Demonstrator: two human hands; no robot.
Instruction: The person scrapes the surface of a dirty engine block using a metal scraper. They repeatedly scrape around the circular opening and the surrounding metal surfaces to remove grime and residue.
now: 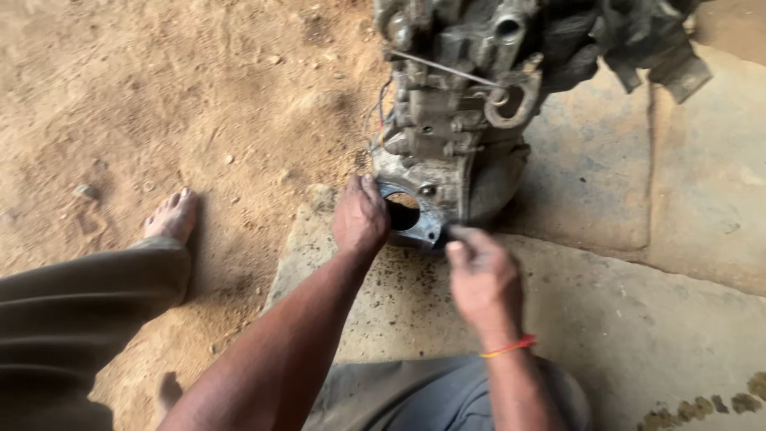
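A big, dirty metal engine block (463, 120) sits on the ground, at the far edge of a flat stone slab (606, 319), where the slab meets the sandy dirt (199, 104). At the bottom of the engine block, on the side facing the person, there is a round hole (403, 211) with a metal ring around it. The left hand (361, 219) rests on the left side of that ring, with its fingers curled over the edge and touching the metal. The right hand (481, 279) is just to the right of the hole and a bit nearer to the person. Its fingers are pinched close together, and the tips touch the lower right rim of the ring. It is a bit blurry, so you cannot tell if it holds something small and dark. A thin red and yellow thread band (508, 347) goes around the right wrist. A thin wire (447, 70) crosses the top part of the engine block. Off to the left, a bare foot (171, 215) stands on the sandy dirt, with a grey-brown trouser leg (88, 295) above it. Dark little spots dot the stone slab near the hands.
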